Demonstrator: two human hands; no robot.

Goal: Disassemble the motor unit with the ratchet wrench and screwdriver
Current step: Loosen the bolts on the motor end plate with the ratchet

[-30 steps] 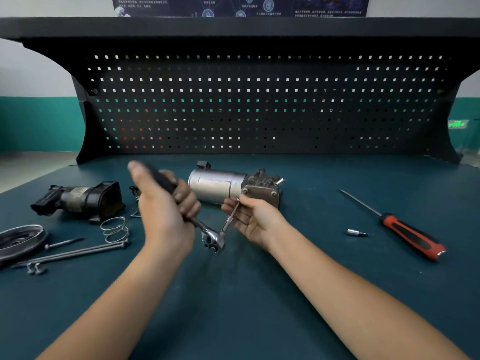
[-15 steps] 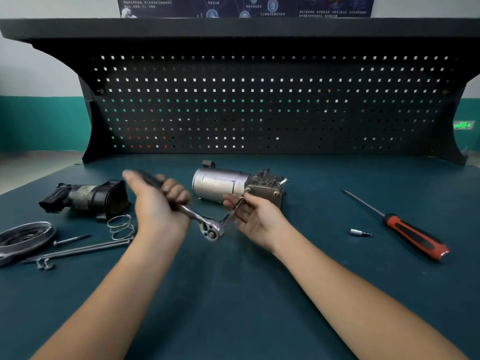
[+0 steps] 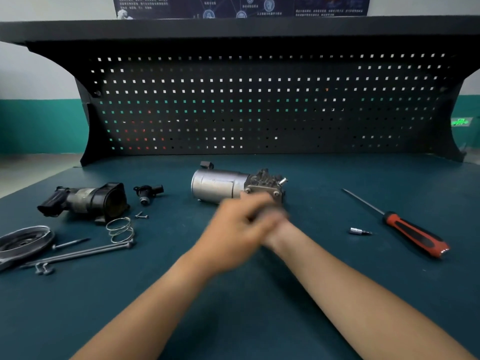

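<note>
The silver motor unit (image 3: 220,187) lies on its side at the middle of the teal bench, with its grey gear-housing end to the right. My left hand (image 3: 233,229) is a motion blur just in front of that end. A dark smear at its fingers looks like the ratchet wrench handle; the wrench head is hidden. My right hand (image 3: 279,224) is mostly covered by the left hand, and its fingers cannot be made out. The red-and-black screwdriver (image 3: 413,232) lies untouched at the right.
A small socket bit (image 3: 357,231) lies left of the screwdriver. At the left are a black housing part (image 3: 85,201), a small black part (image 3: 148,193), a spring (image 3: 120,229), long bolts (image 3: 78,253) and a pulley disc (image 3: 23,242). A black pegboard (image 3: 259,100) walls the back.
My left hand has swept right across the bench and now overlaps my right hand in front of the motor. The small black part behind it is uncovered.
</note>
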